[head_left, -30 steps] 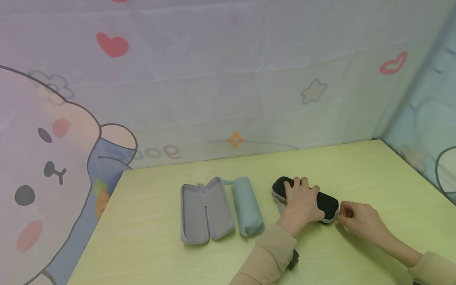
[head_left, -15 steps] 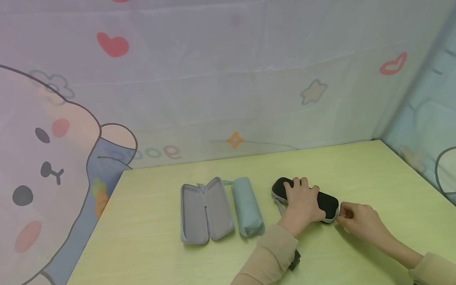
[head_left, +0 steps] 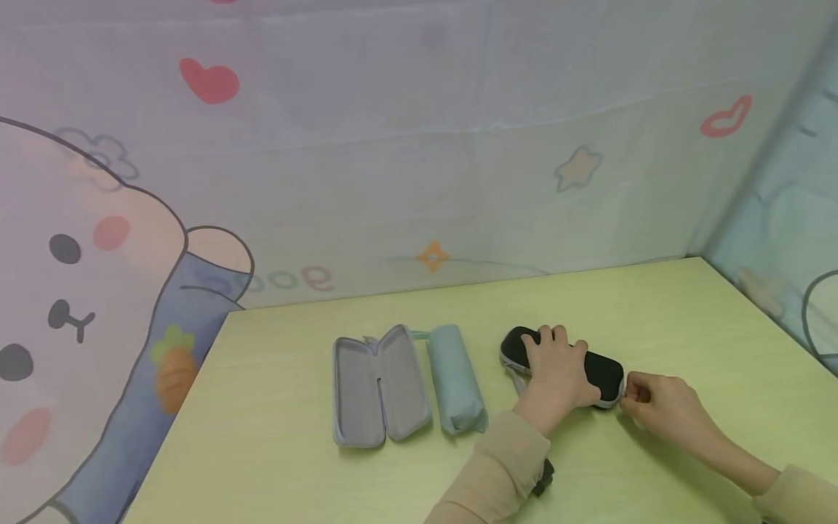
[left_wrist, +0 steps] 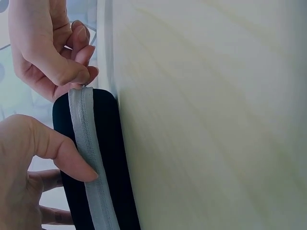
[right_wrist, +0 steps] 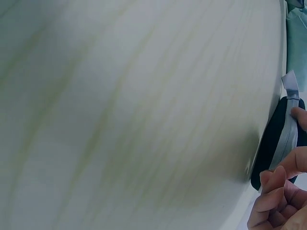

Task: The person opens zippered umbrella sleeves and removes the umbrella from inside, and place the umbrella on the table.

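Observation:
A black zip case (head_left: 605, 375) with a grey zip band lies on the table, at right of centre in the head view. My left hand (head_left: 559, 375) grips it from above, fingers spread over the far side. In the left wrist view, the thumb (left_wrist: 76, 160) presses on the grey zip band (left_wrist: 88, 139). At the case's right end, my right hand (head_left: 661, 400) pinches a small zip pull, mostly hidden by the fingertips. The zip band looks fastened along the visible side. A grey strap loop (right_wrist: 290, 85) sticks out at the other end.
To the left lies an unfolded grey case (head_left: 356, 393), its two halves side by side. A teal rolled pouch (head_left: 455, 382) with a cord lies between it and the black case. A small black object (head_left: 545, 479) shows beside the left cuff. Printed cloth (head_left: 393, 182) hangs behind the table.
Both hands and the black case keep nearly the same place. At the left, the printed bear on the cloth has shifted left.

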Available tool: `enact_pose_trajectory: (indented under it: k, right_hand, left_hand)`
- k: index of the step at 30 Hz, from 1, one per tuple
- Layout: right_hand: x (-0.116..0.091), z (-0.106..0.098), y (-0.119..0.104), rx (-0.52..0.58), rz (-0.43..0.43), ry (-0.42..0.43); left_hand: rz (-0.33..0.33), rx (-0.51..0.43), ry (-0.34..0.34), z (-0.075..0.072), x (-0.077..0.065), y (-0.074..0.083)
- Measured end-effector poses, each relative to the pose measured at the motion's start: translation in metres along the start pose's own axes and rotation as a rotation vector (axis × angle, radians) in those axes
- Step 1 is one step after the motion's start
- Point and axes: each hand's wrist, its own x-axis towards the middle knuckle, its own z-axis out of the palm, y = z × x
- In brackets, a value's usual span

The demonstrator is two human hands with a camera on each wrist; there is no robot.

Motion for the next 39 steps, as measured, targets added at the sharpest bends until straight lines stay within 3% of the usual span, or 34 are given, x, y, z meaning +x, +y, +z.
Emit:
enact_pose_trajectory:
  k: [26,33,39]
  right_hand:
    - [-0.001,0.001,0.001,-0.016,-0.006,-0.01]
    - [-0.001,0.001,0.001,-0.028,-0.01,-0.019]
    - [-0.002,-0.001,0.002,-0.03,-0.022,-0.015]
  left_hand:
    - [0.002,0.02,-0.003,0.003,0.001,-0.002]
    - [0.099,-0.137,-0.006,0.012,0.005,-0.027]
    - [0.094,-0.243,-0.022,0.015,0.006,-0.055]
